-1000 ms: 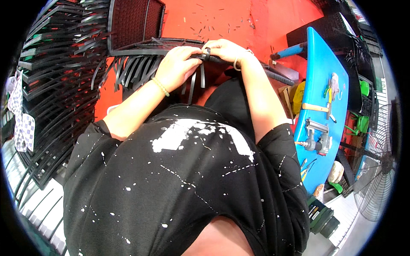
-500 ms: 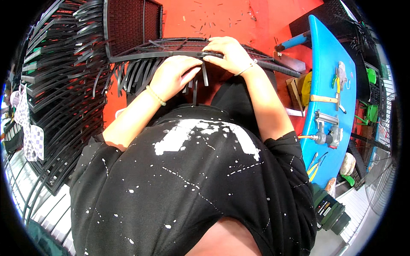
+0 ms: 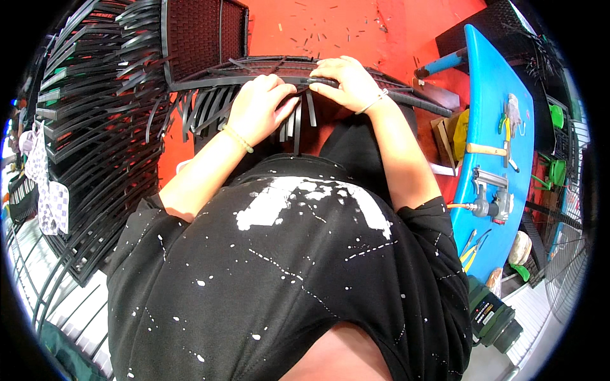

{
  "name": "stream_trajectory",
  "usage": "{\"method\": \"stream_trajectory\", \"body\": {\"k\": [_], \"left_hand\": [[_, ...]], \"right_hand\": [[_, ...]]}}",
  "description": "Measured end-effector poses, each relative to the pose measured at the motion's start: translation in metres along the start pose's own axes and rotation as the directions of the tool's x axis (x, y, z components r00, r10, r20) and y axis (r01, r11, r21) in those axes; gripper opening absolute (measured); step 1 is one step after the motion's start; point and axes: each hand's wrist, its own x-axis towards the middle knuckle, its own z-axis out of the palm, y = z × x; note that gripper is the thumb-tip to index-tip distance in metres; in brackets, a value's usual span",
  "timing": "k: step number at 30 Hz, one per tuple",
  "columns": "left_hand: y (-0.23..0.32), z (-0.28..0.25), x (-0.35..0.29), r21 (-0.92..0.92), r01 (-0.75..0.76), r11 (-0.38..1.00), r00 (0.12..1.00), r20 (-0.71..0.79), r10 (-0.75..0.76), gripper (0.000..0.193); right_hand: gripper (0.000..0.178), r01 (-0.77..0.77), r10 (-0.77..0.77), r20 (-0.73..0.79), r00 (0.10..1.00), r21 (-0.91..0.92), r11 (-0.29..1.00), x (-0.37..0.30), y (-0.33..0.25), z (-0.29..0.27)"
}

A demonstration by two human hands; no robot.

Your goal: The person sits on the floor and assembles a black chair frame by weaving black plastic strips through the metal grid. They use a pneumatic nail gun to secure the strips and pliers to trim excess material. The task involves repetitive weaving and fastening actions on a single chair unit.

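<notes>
A black woven wicker furniture piece [image 3: 222,83] lies across my lap area, its curved bar running left to right with loose flat plastic strips hanging below it. My right hand [image 3: 343,84] is closed over the bar, fingers on its far side and thumb on the near side. Left of it, my left hand [image 3: 259,106] is bent at the same bar, thumb and fingers close together beside a hanging strip [image 3: 297,127]. What its fingertips hold is hidden.
Many black strips [image 3: 108,127] fan out on the left, beside a woven panel [image 3: 197,38]. On the right stands a blue table [image 3: 518,108] with a hammer [image 3: 486,149], a pneumatic tool [image 3: 492,200] and pliers [image 3: 470,254]. Small offcuts lie on the red floor [image 3: 362,16].
My left hand has drawn slightly left along the bar, its fingers more bent. My right hand stays on the bar. The whole view has shifted a little.
</notes>
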Motion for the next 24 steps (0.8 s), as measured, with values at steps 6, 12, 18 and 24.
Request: {"method": "stream_trajectory", "body": {"k": [6,12,18,24], "left_hand": [[-0.002,0.006,0.0,-0.121,0.044,0.992,0.999,-0.008,-0.046,0.017],[0.001,0.01,-0.006,-0.487,0.397,0.778,0.916,0.157,-0.369,0.018],[-0.001,0.022,-0.011,-0.706,0.45,0.546,0.841,0.131,-0.524,0.019],[0.018,0.02,-0.005,-0.56,0.25,0.79,0.936,-0.07,-0.345,0.023]], "right_hand": [[0.034,-0.01,0.01,0.0,1.0,-0.016,1.0,-0.001,0.0,0.0],[0.036,-0.004,0.0,-0.057,0.998,-0.068,0.998,-0.004,-0.004,0.002],[0.035,0.007,-0.008,-0.065,0.998,-0.024,1.0,0.004,-0.008,-0.003],[0.033,-0.062,0.061,-0.068,0.996,-0.015,0.998,-0.008,-0.025,-0.009]]}}
